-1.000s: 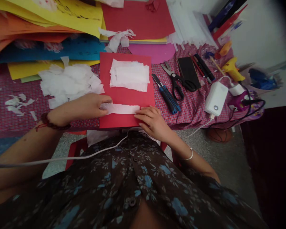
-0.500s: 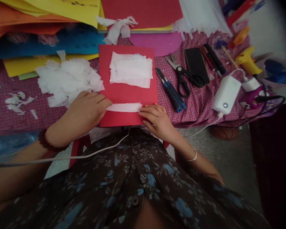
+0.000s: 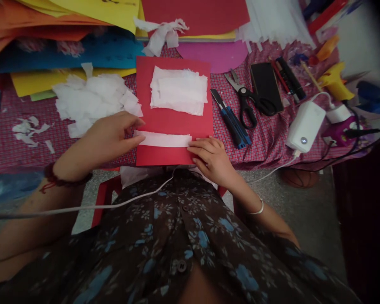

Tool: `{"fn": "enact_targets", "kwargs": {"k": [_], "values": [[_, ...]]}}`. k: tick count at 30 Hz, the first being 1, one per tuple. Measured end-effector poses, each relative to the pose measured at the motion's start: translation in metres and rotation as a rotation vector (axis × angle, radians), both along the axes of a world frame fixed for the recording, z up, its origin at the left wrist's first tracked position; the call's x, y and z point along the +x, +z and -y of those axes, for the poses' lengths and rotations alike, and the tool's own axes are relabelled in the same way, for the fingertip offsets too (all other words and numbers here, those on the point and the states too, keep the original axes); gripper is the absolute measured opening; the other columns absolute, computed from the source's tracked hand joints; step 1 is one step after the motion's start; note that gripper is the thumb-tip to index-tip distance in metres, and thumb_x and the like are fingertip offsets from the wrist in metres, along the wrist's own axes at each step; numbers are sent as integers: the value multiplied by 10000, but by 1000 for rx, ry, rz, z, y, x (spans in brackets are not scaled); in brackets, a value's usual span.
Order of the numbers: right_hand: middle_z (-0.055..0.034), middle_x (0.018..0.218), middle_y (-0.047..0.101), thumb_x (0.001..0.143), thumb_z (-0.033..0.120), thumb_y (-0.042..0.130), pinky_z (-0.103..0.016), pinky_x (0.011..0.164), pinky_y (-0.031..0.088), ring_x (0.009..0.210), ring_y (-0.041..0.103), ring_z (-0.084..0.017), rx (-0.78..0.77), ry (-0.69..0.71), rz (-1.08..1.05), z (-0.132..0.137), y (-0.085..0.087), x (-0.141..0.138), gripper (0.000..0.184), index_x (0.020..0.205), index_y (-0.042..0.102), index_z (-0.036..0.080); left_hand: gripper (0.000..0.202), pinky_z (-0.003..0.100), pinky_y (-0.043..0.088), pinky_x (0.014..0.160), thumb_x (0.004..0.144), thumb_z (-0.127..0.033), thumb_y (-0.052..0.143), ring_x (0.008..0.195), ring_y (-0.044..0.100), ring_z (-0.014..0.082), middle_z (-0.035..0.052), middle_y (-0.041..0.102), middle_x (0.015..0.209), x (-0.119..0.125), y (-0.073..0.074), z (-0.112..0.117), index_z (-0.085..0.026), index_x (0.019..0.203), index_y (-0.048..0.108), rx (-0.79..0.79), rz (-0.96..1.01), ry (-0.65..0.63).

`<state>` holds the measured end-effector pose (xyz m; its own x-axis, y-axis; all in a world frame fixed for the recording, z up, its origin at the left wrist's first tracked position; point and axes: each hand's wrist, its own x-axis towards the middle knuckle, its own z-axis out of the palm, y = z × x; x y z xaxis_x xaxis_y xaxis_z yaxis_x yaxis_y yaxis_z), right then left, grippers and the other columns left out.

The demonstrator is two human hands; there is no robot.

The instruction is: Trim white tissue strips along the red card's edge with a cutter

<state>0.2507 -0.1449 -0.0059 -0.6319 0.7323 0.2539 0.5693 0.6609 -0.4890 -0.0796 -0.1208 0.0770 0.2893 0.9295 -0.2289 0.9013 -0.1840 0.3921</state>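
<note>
A narrow white paper strip [image 3: 164, 139] lies across the lower part of a red sheet [image 3: 177, 156]. My left hand [image 3: 110, 137] is at the strip's left end, its thumb touching it and its index finger apart from the thumb. Fingers stretched out, my right hand [image 3: 213, 159] rests on the red sheet with its fingertips at the strip's right end. Higher on the same sheet sits a white patch of overlapping paper strips [image 3: 179, 91]. Left of the sheet is a heap of white paper pieces [image 3: 96, 99], just beyond my left hand.
Right of the sheet lie a blue utility knife [image 3: 231, 120], scissors [image 3: 248, 99], a black phone [image 3: 266, 86] and pens [image 3: 289, 78]. A white power bank [image 3: 305, 126] with cables is farther right. Coloured sheets [image 3: 66, 52] are stacked at the back. A white cable [image 3: 126, 203] crosses my lap.
My left hand has opened its thumb and index finger apart and uncovered the strip's left end. My right hand stays at the other end. The whole view has shifted slightly.
</note>
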Motion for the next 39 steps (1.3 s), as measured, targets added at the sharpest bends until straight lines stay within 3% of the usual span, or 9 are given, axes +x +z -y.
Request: {"fn": "enact_targets", "kwargs": {"k": [4,8,12,15,21,27,32,34,39], "values": [[-94,1371,787,1070,224,594,-555,1193,446,1311,682,-293,6,7,-1,-1,1,0,279,1304,746,218,424,332,486,759,873,-394,644,823,637,209,70,726,1017,-4,-22,-14,-158,1220,700,-97,132,66],[-102,1370,786,1065,220,593,-580,1183,451,1309,682,-302,1,-1,-11,-1,0,0,281,1302,743,223,237,316,470,720,840,-317,633,762,618,181,29,699,890,-6,-26,-12,-186,1028,696,-120,253,17],[-89,1350,786,1059,228,591,-590,1194,450,1277,697,-298,-10,-22,-65,1,-3,2,286,1307,731,247,116,339,490,786,923,-265,564,835,631,200,37,700,881,-7,-28,1,-203,927,661,65,192,-153],[-86,1310,780,1061,248,570,-561,1135,518,1233,710,-288,-42,-89,-188,0,-2,2,322,1358,692,273,200,381,508,839,1001,-239,492,878,636,230,45,698,873,-11,-37,11,-229,857,631,221,150,-303],[-123,1431,689,1000,299,632,-587,1150,526,1359,628,-340,-141,-110,-209,-7,6,-13,538,1532,554,288,226,428,536,859,1045,-224,446,929,666,275,77,725,944,-15,-52,22,-242,912,627,349,120,-357],[-108,1414,716,1010,235,630,-582,1116,509,1319,647,-334,-89,-74,-147,-13,4,-22,111,1065,723,260,205,463,540,957,1048,-290,499,1062,698,313,104,749,1075,-13,-43,35,-214,1068,688,262,28,-305],[-105,1366,741,1027,226,604,-558,1083,501,1266,668,-316,-88,-79,-140,-14,-1,-22,122,1006,721,253,448,564,431,1169,1030,-307,622,1311,615,382,169,675,1403,23,-16,45,-148,1449,600,378,-83,-319],[-106,1365,739,1019,223,604,-562,1083,496,1263,666,-319,-97,-77,-124,-12,-1,-24,126,1007,726,254,383,540,472,1107,1034,-256,618,1288,611,385,185,659,1411,48,-11,43,-127,1395,635,399,-119,-329],[-107,1356,738,1017,220,597,-538,1085,523,1266,672,-311,-60,-48,-130,-14,14,-11,152,1093,724,252,203,447,525,815,1046,-116,535,997,651,333,129,704,992,91,-26,38,-155,981,723,376,-184,-341]]}}
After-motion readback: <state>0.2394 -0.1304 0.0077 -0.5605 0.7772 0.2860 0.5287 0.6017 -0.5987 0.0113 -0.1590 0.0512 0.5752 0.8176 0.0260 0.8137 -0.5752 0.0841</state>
